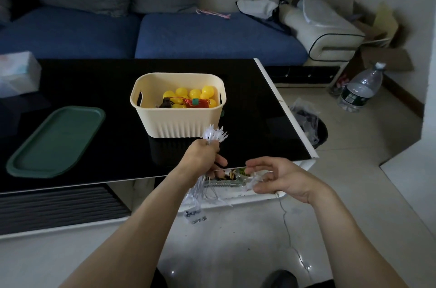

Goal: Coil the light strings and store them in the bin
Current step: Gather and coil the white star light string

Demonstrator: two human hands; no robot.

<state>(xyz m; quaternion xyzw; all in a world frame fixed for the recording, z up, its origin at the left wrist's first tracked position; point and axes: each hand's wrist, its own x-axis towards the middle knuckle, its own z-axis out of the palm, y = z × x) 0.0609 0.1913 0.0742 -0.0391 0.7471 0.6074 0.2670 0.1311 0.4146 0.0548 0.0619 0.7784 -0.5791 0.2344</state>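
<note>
Two hands work at the near edge of the black surface [94,80]. Our left hand [204,158] has its grip curled tight round a bundle of the clear light string [215,134], spiky bulbs poking up above the fist and loose loops hanging below toward the floor. Our right hand [280,175] pinches another stretch of the same string between thumb and fingertips, just past the surface's edge; a thin wire trails from it down across the pale floor tiles.

Just beyond the left hand stands the cream bin [178,120], holding yellow ball lights [194,93] and a coil of red wire [197,102]. A green tray [56,141] lies well to the left — apart from the bin — and a tissue pack [17,73] sits at the far left corner.

The surface's white right edge runs close by the bin; past it the floor holds a dark wastebasket [313,127] with a plastic liner and a large water bottle [361,87]. A blue sofa [188,35] sits behind.
</note>
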